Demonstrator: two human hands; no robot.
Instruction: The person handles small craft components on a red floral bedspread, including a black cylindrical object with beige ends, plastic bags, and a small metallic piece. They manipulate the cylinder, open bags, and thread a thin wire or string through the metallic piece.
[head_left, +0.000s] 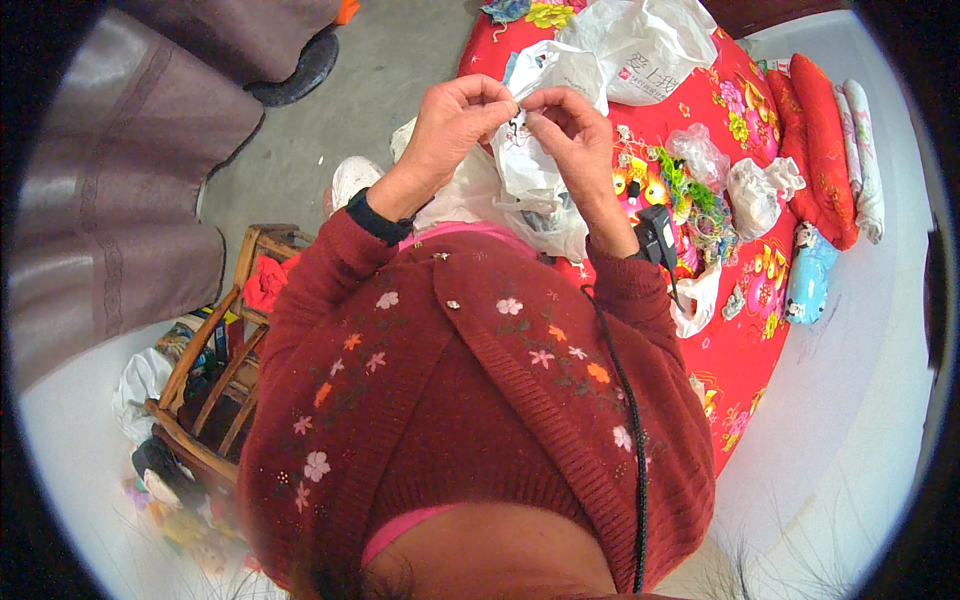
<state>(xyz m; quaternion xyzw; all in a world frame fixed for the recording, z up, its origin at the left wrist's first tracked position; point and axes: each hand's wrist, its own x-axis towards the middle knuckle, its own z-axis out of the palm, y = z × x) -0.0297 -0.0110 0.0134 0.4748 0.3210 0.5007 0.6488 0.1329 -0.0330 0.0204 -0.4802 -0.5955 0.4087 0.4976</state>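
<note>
My left hand (459, 120) and my right hand (571, 131) are raised in front of my chest, fingertips almost meeting. Between them is a small dark, thread-like piece (516, 118), pinched by thumb and forefinger of each hand; its exact kind is too small to tell. Directly below the fingers lie white plastic bags (529, 169), one bearing dark print. Part of a bag rests on my lap. Black bands circle both wrists, and the right one carries a small black device (657, 236).
A red flowered bedspread (739, 289) extends to the right. Tangled coloured yarn (701, 202), a clear plastic bag (699, 154) and a crumpled white bag (759, 196) lie on it. Folded red bedding (821, 150) is by the wall. A wooden chair (202, 375) and a grey curtain (127, 172) are left.
</note>
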